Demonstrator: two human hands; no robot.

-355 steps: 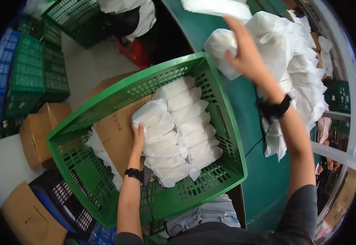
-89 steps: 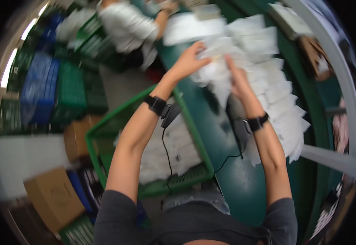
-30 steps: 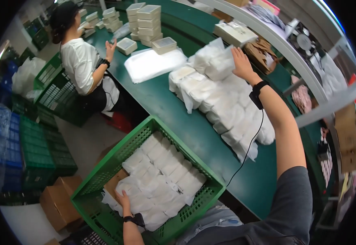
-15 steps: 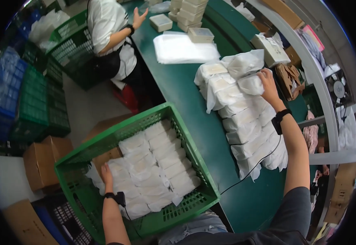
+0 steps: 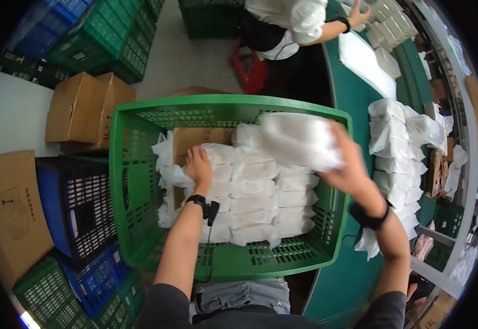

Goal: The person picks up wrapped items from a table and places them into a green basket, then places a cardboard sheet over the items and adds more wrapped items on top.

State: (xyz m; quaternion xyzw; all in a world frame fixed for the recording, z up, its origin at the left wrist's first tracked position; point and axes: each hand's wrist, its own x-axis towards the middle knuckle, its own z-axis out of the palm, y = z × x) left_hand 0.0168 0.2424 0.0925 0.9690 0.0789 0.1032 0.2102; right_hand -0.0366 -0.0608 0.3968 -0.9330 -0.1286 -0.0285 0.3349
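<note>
White plastic packets (image 5: pixel 255 194) lay in neat rows inside a big green crate (image 5: pixel 140 181). The crate sat just in front of the person, beside a long green table (image 5: pixel 348 82). One more white packet (image 5: pixel 299 140) was up in the air over the far right corner of the crate. The right hand (image 5: pixel 354 172) held it from the side, with the fingers wrapped around its edge. The packet looked blurry. The left hand (image 5: pixel 198 164) lay flat on the packets at the far left of the crate, with its fingers spread and not gripping anything. Brown cardboard (image 5: pixel 195 140) showed at the bottom of the crate just past that hand. Both wrists wore black bands.

On the table to the right sat a pile of more white packets (image 5: pixel 398 148). At the far end another person in a white shirt (image 5: pixel 288 22) stood at the table. Cardboard boxes (image 5: pixel 85 109) and blue crates (image 5: pixel 72 203) sat on the floor to the left.
</note>
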